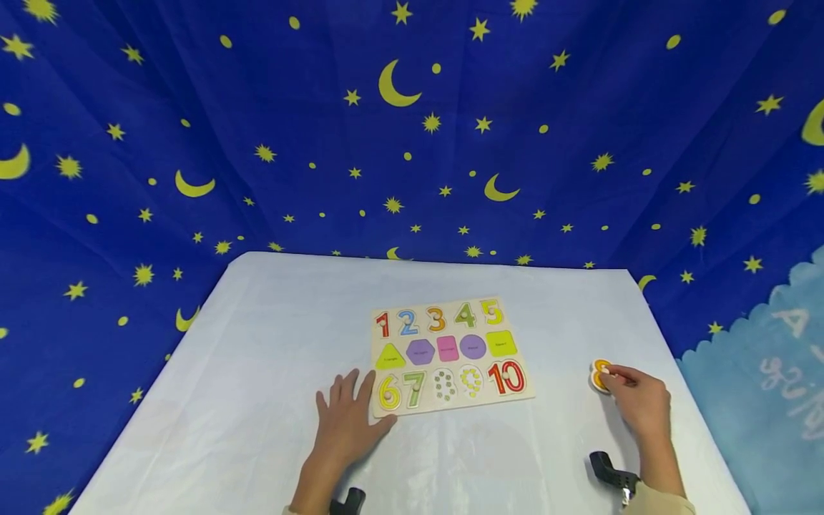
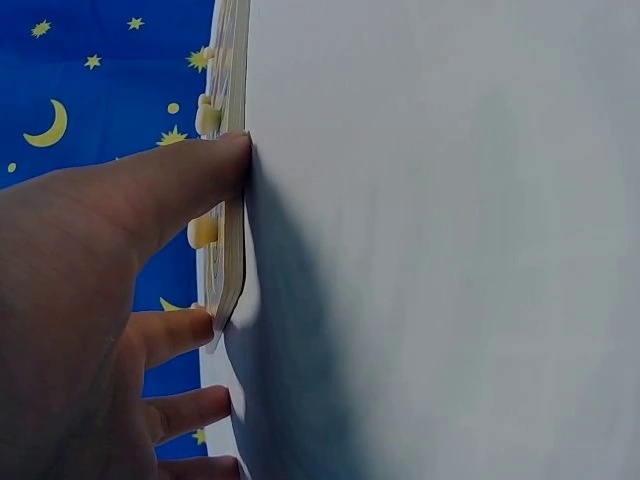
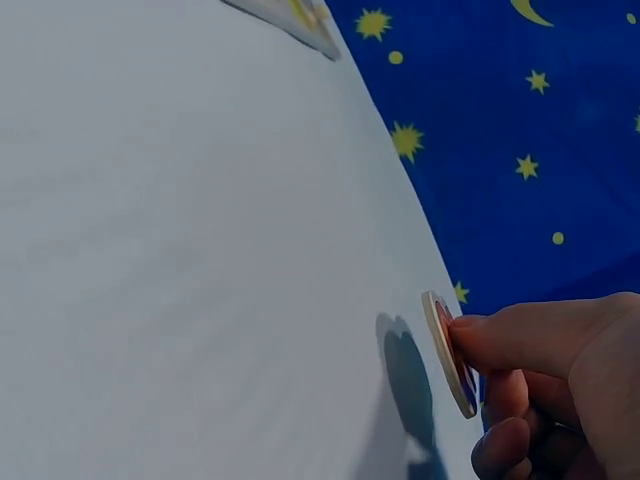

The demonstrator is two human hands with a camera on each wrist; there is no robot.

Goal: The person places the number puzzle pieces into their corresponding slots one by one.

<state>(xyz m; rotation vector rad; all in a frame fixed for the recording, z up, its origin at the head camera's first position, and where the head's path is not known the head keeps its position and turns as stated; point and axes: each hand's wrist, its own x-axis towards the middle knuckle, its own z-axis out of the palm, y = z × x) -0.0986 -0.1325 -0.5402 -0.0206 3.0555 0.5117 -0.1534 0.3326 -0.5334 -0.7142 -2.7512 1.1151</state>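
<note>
My left hand (image 1: 347,418) lies with straight, spread fingers at the near left corner of a wooden number puzzle board (image 1: 530,392). Its thumb presses on the board's side edge (image 2: 234,265) in the left wrist view, and the forefinger reaches the corner. To the right of the board, my right hand (image 1: 644,400) pinches a small orange number piece (image 1: 600,377), shaped like an 8, between thumb and fingers. The right wrist view shows this piece (image 3: 447,350) tilted on edge, its shadow on the white surface beside it.
Numbers 1 to 7 and 10 (image 1: 507,377) sit in the board, with coloured shapes in its middle row. The 8 recess (image 1: 445,385) and 9 recess (image 1: 471,381) show printed dots. White cloth (image 1: 270,329) covers the table; a blue star-patterned curtain (image 1: 322,129) surrounds it.
</note>
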